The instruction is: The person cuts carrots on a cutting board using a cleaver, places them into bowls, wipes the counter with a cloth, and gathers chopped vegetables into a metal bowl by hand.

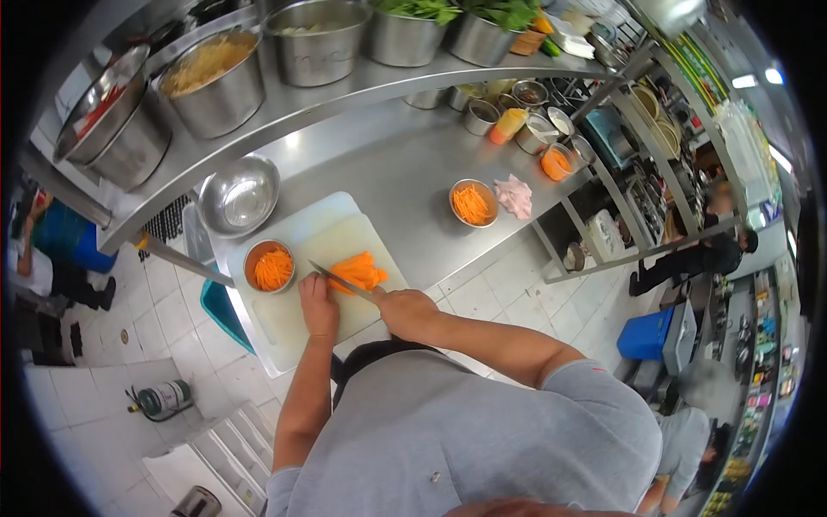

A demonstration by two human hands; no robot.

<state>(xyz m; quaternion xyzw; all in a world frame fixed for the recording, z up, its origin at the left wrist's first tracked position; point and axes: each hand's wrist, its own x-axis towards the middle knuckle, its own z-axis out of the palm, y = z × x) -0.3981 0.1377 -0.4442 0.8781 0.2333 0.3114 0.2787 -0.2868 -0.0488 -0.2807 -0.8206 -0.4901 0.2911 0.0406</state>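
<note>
The knife [342, 281] sets the key relation here: its blade runs slantwise across the near left side of the carrot pile [360, 269], the tip pointing forward and left, the handle back and right, so that the blade lies between the carrots and the person's left hand [319, 306]. The pile sits on the pale cutting board [351, 323] on the counter [396, 202], just ahead of the right hand [405, 314] and slightly to its left, and ahead and right of the left hand; both are close, and which is nearer is hard to judge. The orange pieces overlap, so no single long axis shows. The right hand is wrapped tightly around the knife handle, its forearm coming in from the right and low over the board. The left hand reaches forward with fingers bent and gathered beside the blade, though whether they press on anything cannot be told. Just beyond its fingertips, to the left, stands a metal bowl [251, 255] of carrot strips [274, 269]
</note>
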